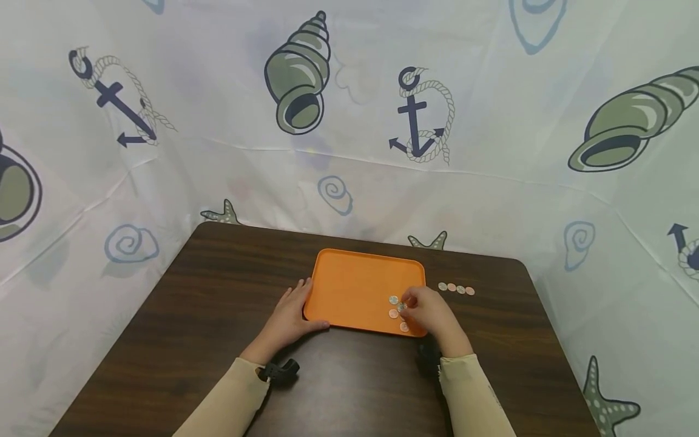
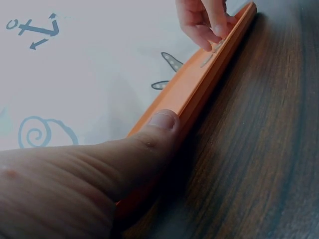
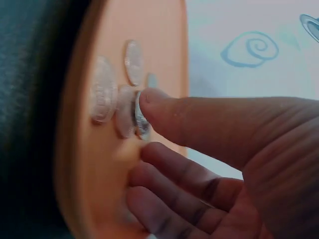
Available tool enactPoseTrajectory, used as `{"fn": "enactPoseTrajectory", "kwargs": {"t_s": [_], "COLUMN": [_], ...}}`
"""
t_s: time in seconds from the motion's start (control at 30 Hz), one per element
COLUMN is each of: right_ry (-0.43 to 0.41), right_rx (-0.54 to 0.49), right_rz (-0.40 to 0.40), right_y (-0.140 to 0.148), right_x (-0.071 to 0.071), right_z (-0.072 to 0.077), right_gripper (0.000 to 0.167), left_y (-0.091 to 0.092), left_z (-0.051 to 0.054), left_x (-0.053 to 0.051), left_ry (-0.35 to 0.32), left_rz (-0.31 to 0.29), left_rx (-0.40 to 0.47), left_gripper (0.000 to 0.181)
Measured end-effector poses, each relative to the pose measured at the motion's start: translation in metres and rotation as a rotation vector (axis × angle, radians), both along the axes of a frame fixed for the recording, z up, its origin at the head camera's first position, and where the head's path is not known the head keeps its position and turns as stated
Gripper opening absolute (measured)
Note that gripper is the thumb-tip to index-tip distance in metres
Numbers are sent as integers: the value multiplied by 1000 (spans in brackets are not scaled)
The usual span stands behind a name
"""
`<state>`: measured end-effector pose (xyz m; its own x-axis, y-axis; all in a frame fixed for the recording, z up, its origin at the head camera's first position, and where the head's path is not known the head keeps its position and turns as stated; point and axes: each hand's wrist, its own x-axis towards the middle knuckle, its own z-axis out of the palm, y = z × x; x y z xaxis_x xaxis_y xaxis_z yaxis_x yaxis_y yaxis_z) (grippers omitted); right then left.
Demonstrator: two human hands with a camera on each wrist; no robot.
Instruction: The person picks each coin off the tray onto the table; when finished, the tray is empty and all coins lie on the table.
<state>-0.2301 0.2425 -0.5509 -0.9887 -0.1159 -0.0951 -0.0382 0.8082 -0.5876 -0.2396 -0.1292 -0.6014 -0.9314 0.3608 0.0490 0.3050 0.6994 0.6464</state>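
Observation:
An orange tray (image 1: pixel 355 288) lies on the dark table, its near left corner held by my left hand (image 1: pixel 292 314), fingers along the side and thumb on the front rim. That thumb (image 2: pixel 149 134) also shows on the rim in the left wrist view. My right hand (image 1: pixel 431 312) is over the tray's right part, pinching a silver coin (image 3: pixel 141 119) tilted on edge between thumb and fingers. Beside it several coins lie flat on the tray, among them a silver one (image 1: pixel 394 300) and copper ones (image 1: pixel 393 314) (image 1: pixel 404 326).
Right of the tray, a short row of silver and copper coins (image 1: pixel 451 287) lies on the wooden table (image 1: pixel 235 267). A white cloth (image 1: pixel 371 200) printed with shells and anchors hangs behind and at both sides. Each wrist wears a dark device.

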Motion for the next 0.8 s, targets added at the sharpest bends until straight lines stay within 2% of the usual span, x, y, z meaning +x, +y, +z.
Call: {"fn": "enactPoseTrajectory", "kwargs": {"t_s": [0.23,0.5,0.63,0.8], "right_ry": [36,57,92,150], "right_rx": [51,9,-36,-86], "right_rz": [1,-15,-62,-164], "right_y": [-4,-5,-1,8], "right_x": [-1,1,4,8], "right_z": [-7,-9,-8,-7], "right_gripper": [11,19,13,6], "left_y": [0,0,-1,-1], "left_z": [-1,0,0,-1], "left_x": [0,1,1,0], "left_ry": [8,-1,-4,1], "left_rz": [0,2,1,-3], "left_rx": [-2,-5,-11,-12], "left_gripper": [127,127,128,128]}}
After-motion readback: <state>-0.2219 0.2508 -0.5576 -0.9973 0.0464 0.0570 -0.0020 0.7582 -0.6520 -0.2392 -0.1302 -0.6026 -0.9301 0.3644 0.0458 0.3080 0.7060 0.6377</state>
